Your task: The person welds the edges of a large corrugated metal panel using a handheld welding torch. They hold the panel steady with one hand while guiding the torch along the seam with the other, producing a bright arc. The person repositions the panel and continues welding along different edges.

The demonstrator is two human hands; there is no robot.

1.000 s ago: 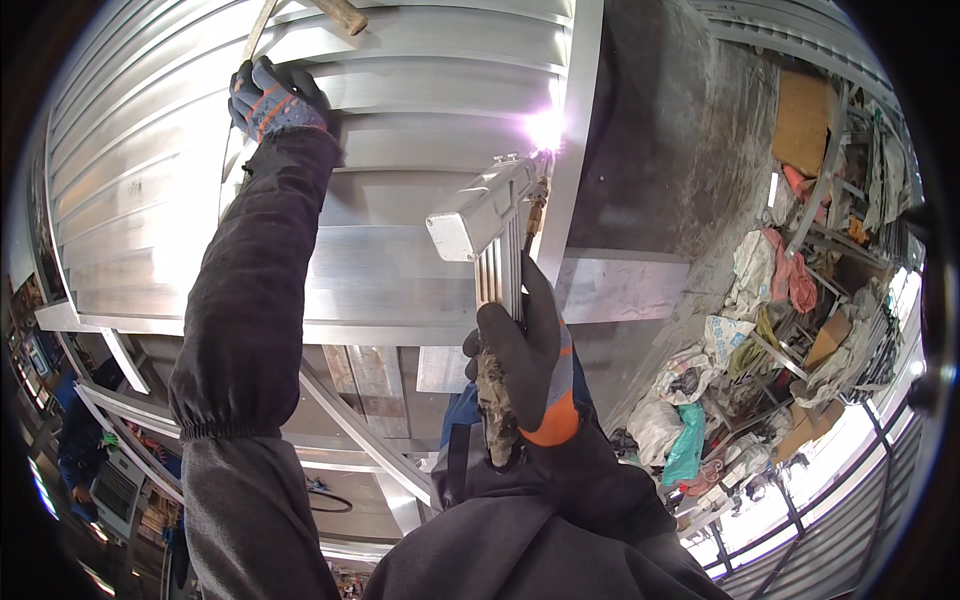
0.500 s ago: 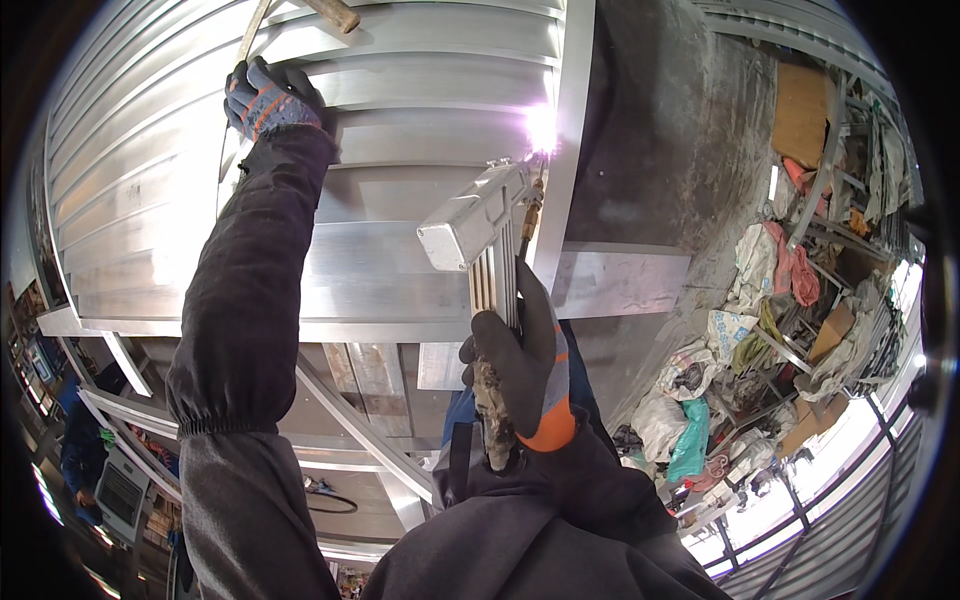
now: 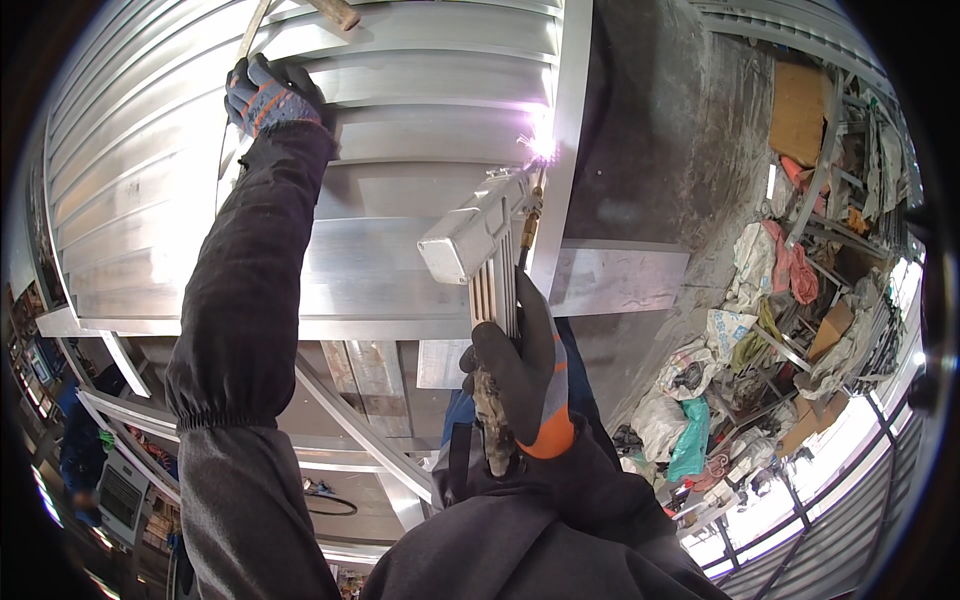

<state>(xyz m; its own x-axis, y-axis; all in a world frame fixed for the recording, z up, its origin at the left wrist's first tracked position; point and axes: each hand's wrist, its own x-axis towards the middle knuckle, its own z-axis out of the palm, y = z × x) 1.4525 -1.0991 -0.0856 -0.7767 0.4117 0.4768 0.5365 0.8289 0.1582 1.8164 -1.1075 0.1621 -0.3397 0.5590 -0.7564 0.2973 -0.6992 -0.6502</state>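
My right hand [image 3: 520, 375], in a dark glove with an orange cuff, is closed around the handle of a silver handheld welding gun [image 3: 462, 240]. The gun's brass nozzle points at the inner edge of a pale metal frame [image 3: 572, 90], where a bright pink-white glow with sparks burns. Slats [image 3: 420, 135] of a louvred metal panel meet the frame there. Farther left, my left hand [image 3: 272, 97], in a grey-blue and orange glove, rests over the slats with curled fingers around a thin, light-coloured strip [image 3: 253, 28]. Its fingertips are partly hidden.
A wooden handle [image 3: 337, 12] lies on the slats at the top. Right of the panel is a dark, scuffed floor [image 3: 650, 130]. Beyond lie sacks [image 3: 660, 425], cardboard [image 3: 800, 110] and metal scraps. Metal bars [image 3: 365, 425] cross below the panel. A person [image 3: 82, 450] is at far left.
The gun and my right hand have shifted slightly toward me along the frame. The bright spot has moved with the nozzle, and sparks now spray leftward. My left hand has barely moved.
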